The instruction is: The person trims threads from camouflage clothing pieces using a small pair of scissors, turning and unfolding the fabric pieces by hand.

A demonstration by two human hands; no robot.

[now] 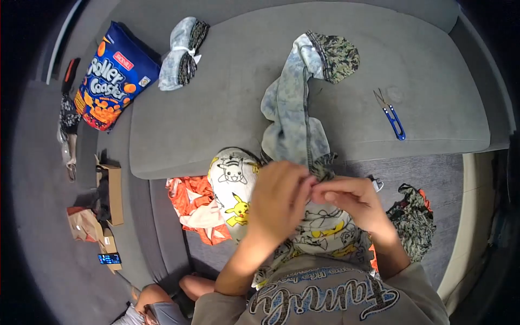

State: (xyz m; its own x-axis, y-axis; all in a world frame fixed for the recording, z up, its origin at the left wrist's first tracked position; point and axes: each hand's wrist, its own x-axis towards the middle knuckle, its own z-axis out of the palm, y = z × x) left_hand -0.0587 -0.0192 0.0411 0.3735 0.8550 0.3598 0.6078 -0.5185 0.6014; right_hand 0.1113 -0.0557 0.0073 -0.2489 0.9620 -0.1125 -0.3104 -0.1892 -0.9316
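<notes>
A long chain of blue-grey tie-dyed cloth (290, 111) with dark stitched edges runs down the sofa seat toward my lap. Its far end is a green camouflage piece (338, 57). At the near end, a small bunch of camouflage cloth (324, 168) shows just above my fingers. My left hand (277, 197), slightly blurred, is closed in a pinch at this end. Fingertips of my right hand (352, 199) meet it there, also pinched together. What exactly lies between the fingertips is mostly hidden. Blue thread snips (394, 116) lie on the seat to the right.
A tied cloth bundle (184, 54) and a blue snack bag (116, 78) sit at the upper left. Orange cloth (197, 208) and a camouflage heap (413, 225) lie beside my legs. At left are a cardboard box (112, 195), a phone (109, 258) and another person's leg (154, 298).
</notes>
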